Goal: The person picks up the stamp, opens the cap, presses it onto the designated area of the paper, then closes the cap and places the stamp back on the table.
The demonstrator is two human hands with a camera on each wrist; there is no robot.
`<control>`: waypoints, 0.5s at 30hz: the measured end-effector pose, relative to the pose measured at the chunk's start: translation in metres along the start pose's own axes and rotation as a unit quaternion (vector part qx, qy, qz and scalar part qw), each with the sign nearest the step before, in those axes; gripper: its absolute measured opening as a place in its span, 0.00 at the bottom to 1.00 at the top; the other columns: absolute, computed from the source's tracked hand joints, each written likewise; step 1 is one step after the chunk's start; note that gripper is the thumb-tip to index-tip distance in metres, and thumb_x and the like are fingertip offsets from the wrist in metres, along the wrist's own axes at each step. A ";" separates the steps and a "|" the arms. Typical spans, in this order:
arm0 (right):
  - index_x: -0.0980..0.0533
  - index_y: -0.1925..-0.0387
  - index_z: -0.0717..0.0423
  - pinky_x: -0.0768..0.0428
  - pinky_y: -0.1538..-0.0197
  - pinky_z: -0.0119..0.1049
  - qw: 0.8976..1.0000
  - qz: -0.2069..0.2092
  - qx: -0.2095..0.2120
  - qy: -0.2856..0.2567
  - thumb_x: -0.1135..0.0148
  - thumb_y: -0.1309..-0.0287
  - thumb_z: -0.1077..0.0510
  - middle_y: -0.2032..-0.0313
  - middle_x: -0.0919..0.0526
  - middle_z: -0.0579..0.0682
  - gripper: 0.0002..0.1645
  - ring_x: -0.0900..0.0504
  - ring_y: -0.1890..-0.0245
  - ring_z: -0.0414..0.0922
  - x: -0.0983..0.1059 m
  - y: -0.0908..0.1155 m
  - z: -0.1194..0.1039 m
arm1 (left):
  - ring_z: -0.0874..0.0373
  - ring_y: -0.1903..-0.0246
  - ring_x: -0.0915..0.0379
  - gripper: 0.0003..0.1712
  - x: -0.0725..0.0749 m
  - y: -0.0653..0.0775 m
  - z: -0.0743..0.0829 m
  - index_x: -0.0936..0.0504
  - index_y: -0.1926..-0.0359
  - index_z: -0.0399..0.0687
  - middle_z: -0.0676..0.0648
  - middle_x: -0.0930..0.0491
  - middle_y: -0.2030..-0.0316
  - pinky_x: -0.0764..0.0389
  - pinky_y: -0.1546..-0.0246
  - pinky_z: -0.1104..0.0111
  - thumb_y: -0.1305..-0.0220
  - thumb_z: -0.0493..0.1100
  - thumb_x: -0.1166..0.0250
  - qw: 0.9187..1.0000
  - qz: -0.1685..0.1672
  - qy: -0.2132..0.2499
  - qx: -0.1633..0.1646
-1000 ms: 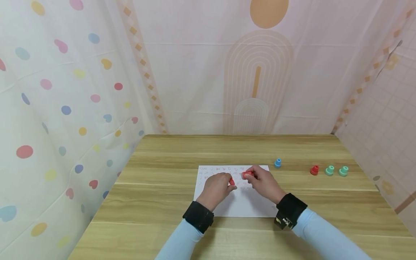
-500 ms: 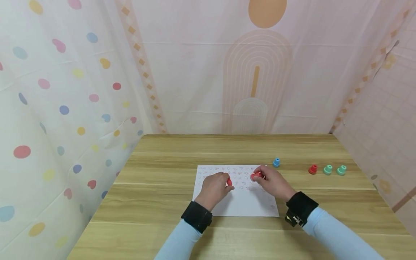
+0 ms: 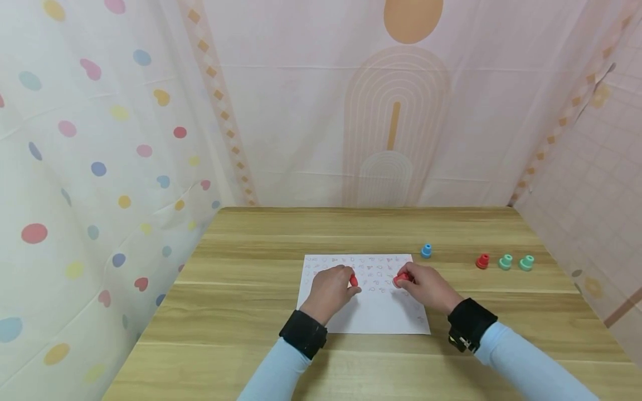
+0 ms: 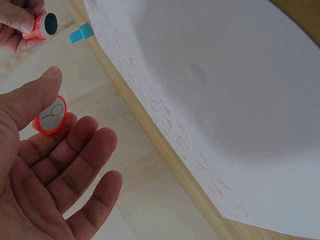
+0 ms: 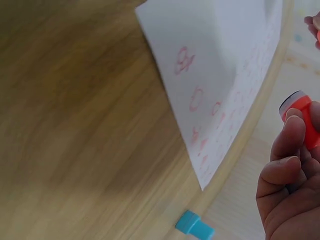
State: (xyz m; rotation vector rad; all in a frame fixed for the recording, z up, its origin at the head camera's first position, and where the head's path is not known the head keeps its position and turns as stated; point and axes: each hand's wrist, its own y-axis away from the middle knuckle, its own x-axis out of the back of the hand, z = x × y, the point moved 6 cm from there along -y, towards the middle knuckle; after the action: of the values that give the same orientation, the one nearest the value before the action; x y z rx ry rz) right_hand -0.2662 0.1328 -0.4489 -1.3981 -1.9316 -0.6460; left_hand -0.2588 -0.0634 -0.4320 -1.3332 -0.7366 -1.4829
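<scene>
My left hand (image 3: 331,291) pinches a small red round piece (image 4: 52,116) between thumb and index finger. Its pale face bears a tennis racket picture in the left wrist view; the other fingers are spread loosely. Thumb and fingers of my right hand (image 3: 428,287) grip a red toy stamp (image 5: 303,112); its dark round face (image 4: 51,24) shows in the left wrist view. Both hands are above a white sheet of paper (image 3: 373,318), which carries rows of small red prints on its far part. The left forearm and hand hide the sheet's left side.
A blue stamp (image 3: 426,250) stands just beyond the sheet's far right corner. Farther right, a red stamp (image 3: 482,261) and two green stamps (image 3: 505,262) stand in a row on the wooden table (image 3: 241,312). Patterned curtains (image 3: 296,111) enclose the back and sides.
My right hand has moved right with its red stamp, then slightly lower toward the paper's right side. The left hand stays nearly still, holding its red piece.
</scene>
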 end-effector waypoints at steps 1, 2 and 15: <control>0.24 0.63 0.56 0.28 0.70 0.36 1.000 -0.001 0.000 0.004 0.36 0.41 0.57 0.74 0.24 0.50 0.07 0.29 0.73 0.45 0.000 0.000 0.001 | 0.59 0.78 0.30 0.16 0.000 0.000 0.000 0.17 0.68 0.44 0.50 0.18 0.76 0.23 0.76 0.69 0.52 0.50 0.25 1.000 0.001 0.000 -0.001; 0.24 0.63 0.56 0.28 0.70 0.36 1.000 -0.003 0.000 0.009 0.36 0.41 0.57 0.74 0.24 0.50 0.07 0.29 0.73 0.45 -0.001 0.000 0.001 | 0.59 0.78 0.30 0.16 0.000 0.000 0.000 0.17 0.68 0.44 0.50 0.18 0.76 0.23 0.76 0.69 0.52 0.50 0.25 1.000 0.003 0.000 -0.002; 0.23 0.63 0.58 0.29 0.72 0.35 0.996 -0.037 -0.002 0.081 0.34 0.44 0.58 0.76 0.25 0.49 0.09 0.29 0.75 0.43 -0.004 0.007 0.008 | 0.59 0.78 0.30 0.15 0.000 -0.001 0.000 0.16 0.69 0.45 0.50 0.18 0.76 0.23 0.76 0.69 0.52 0.50 0.25 1.000 0.006 -0.001 -0.009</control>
State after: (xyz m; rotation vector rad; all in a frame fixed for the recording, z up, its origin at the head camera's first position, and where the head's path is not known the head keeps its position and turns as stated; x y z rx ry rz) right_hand -0.2609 0.1382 -0.4574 -1.2410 -1.8617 -0.7734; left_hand -0.2598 -0.0627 -0.4322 -1.3515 -0.7163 -1.4820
